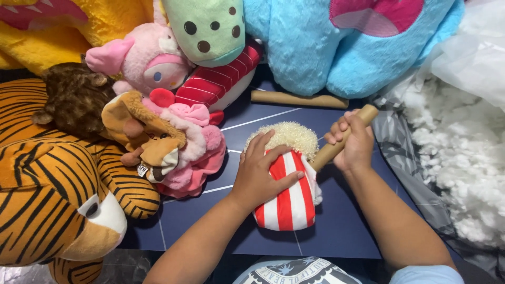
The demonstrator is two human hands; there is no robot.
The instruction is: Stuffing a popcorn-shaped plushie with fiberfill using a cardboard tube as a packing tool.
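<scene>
Stick of brown cardboard, slanting from upper right down to lower left, its lower end going in at the top of the red-and-white striped plush just under the cream fuzzy crown. Gripping that stick with the right hand, fingers wrapped closed around the shaft near its upper end. Pressing down on the plush with the left hand, palm flat, fingers spread over the stripes and touching the fuzzy top, not closed around anything. Lying with its long axis toward the body, the plush sits between both forearms, directly under the left hand and just left of the right. Resting on a dark blue desk marked with thin white lines. Lying farther back, a second cardboard tube beside a big blue plush. Crowding the left side: a tiger plush, a brown dog plush, pink toys. Spilling along the right, white stuffing fibre in clear plastic.
</scene>
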